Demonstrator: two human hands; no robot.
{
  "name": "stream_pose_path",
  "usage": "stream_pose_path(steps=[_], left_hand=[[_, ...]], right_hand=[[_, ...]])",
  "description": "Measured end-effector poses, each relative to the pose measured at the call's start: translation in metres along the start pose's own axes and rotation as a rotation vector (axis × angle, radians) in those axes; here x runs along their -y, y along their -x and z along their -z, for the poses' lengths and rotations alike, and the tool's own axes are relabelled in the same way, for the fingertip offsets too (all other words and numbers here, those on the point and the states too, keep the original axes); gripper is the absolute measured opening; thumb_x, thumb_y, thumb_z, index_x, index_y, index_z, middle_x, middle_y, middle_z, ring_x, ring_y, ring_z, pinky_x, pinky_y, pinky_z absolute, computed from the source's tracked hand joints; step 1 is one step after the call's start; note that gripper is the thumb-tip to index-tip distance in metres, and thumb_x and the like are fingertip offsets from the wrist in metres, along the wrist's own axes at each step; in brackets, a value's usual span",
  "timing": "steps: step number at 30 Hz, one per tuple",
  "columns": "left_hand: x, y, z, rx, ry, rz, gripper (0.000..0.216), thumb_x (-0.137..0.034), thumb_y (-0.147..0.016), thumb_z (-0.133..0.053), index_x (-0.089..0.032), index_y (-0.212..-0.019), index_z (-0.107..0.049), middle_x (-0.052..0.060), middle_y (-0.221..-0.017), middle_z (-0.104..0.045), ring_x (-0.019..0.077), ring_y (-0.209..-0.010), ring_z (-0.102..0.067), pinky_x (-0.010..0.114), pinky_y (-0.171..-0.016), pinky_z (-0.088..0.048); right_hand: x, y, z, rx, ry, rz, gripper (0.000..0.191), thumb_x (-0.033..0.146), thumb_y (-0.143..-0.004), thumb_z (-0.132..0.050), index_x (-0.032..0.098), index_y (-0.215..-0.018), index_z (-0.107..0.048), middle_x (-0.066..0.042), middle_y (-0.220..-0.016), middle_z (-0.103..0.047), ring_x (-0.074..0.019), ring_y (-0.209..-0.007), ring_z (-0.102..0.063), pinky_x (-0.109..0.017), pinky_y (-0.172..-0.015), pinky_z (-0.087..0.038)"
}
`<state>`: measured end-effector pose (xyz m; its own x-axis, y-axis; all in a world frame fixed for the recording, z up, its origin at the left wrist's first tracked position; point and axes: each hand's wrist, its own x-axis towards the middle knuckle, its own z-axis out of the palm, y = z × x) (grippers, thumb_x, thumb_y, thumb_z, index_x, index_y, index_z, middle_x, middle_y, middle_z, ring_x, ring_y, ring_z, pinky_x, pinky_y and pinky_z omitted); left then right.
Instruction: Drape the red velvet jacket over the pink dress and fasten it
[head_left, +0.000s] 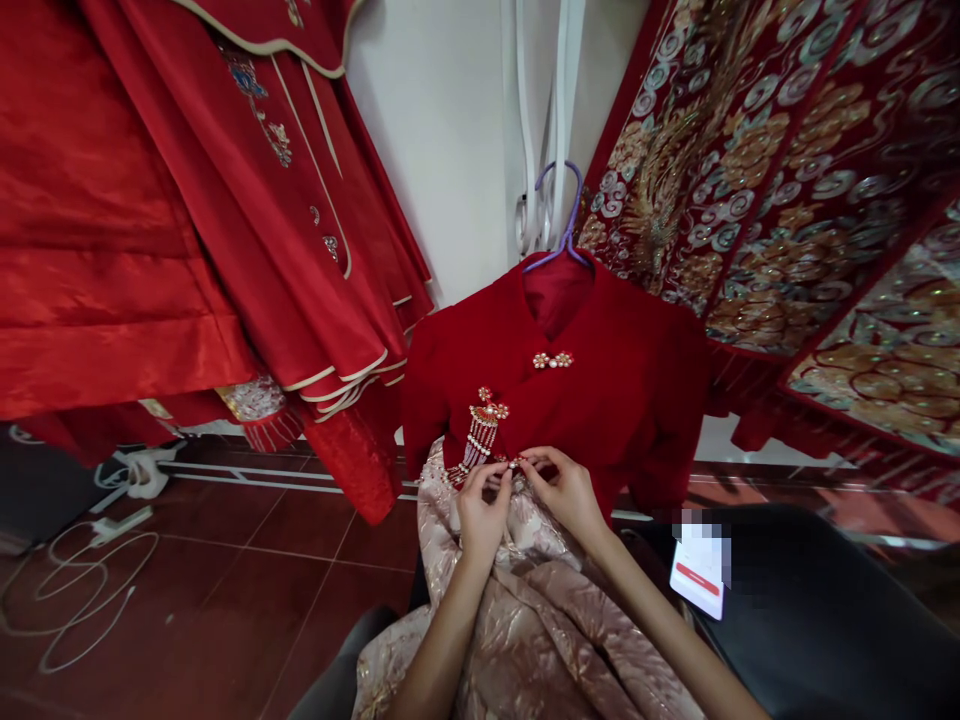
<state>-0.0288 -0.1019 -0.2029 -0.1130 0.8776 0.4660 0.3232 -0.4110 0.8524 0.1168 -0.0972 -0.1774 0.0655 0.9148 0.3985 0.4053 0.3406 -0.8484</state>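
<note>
A red jacket hangs in front of me on a purple hanger, over a pale pink brocade skirt. It has a pearl button clasp at the collar and a beaded tassel ornament lower down. My left hand and my right hand meet at the jacket's front edge, both pinching a small pearl button fastening beside the tassel.
Red embroidered robes hang at the left. Gold-patterned red panels hang at the right. White cables and a power strip lie on the dark red tiled floor. A black seat with a white card is at the lower right.
</note>
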Motion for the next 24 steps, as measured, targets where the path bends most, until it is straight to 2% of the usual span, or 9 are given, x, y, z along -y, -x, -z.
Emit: stream_pose_path(steps=[11,15,20,24], left_hand=[[0.0,0.003,-0.004,-0.068,0.174,0.06,0.016,-0.031,-0.082,-0.066,-0.016,-0.087,-0.064,0.005,-0.084,-0.068,0.0158,-0.08,-0.066,0.029,-0.075,-0.053],[-0.001,0.004,-0.003,-0.083,0.175,0.081,0.017,-0.031,-0.081,-0.067,-0.016,-0.087,-0.064,0.005,-0.083,-0.068,0.0154,-0.078,-0.066,0.028,-0.073,-0.054],[-0.001,0.004,-0.003,-0.074,0.129,0.081,0.016,-0.032,-0.083,-0.065,-0.016,-0.087,-0.063,0.005,-0.082,-0.068,0.0149,-0.076,-0.066,0.027,-0.071,-0.053],[-0.005,0.006,-0.002,-0.035,0.117,0.086,0.015,-0.031,-0.083,-0.064,-0.017,-0.087,-0.065,0.005,-0.084,-0.069,0.0152,-0.077,-0.067,0.027,-0.072,-0.054]], right_hand=[[0.007,0.001,0.001,0.048,-0.042,0.018,0.013,0.027,-0.083,-0.061,0.018,-0.09,-0.067,-0.003,-0.084,-0.07,-0.0158,-0.076,-0.066,-0.026,-0.069,-0.052],[0.009,0.002,0.001,0.05,-0.043,0.016,0.013,0.027,-0.083,-0.06,0.018,-0.091,-0.066,-0.004,-0.084,-0.07,-0.0155,-0.075,-0.066,-0.025,-0.067,-0.051],[0.011,0.004,0.0,0.071,-0.046,0.002,0.012,0.027,-0.083,-0.059,0.018,-0.091,-0.063,-0.004,-0.085,-0.068,-0.016,-0.076,-0.065,-0.023,-0.057,-0.046],[0.012,0.004,-0.001,0.069,-0.065,0.016,0.01,0.024,-0.078,-0.06,0.019,-0.087,-0.057,-0.002,-0.083,-0.063,-0.0153,-0.074,-0.061,-0.022,-0.056,-0.043]])
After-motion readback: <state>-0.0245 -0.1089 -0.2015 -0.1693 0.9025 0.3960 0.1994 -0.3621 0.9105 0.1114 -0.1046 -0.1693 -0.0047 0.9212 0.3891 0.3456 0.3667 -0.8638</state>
